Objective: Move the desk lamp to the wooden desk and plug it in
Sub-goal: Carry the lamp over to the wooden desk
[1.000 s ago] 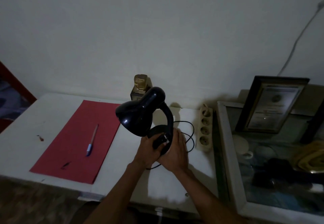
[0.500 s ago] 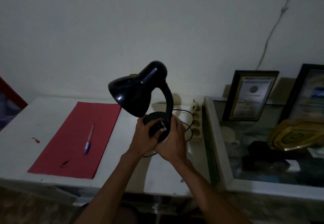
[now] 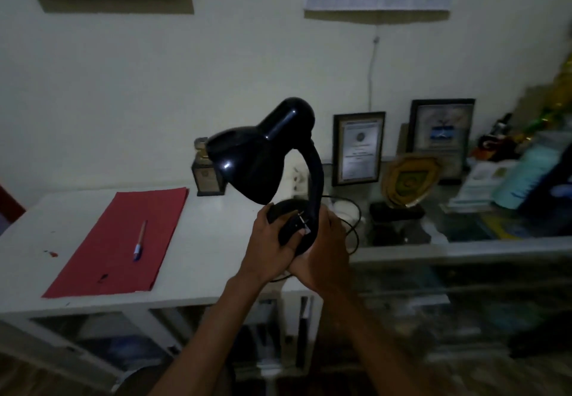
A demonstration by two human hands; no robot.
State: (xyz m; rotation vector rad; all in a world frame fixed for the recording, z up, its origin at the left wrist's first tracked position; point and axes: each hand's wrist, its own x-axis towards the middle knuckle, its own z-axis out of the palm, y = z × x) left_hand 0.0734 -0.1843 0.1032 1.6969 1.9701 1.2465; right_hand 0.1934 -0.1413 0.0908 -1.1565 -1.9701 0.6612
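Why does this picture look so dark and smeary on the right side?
Head view: the room is dim, the desk lamp unlit, with only a small glint on its shade. Motion blur smears the right edge; the framed certificate is soft. Wide-angle lens bends the white table edges.

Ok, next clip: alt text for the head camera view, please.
Two bare hands, left hand and right hand, hold a black desk lamp by its round base above a white table, its cord trailing down. A red folder with a pen lies on the table; framed certificates stand to the right.
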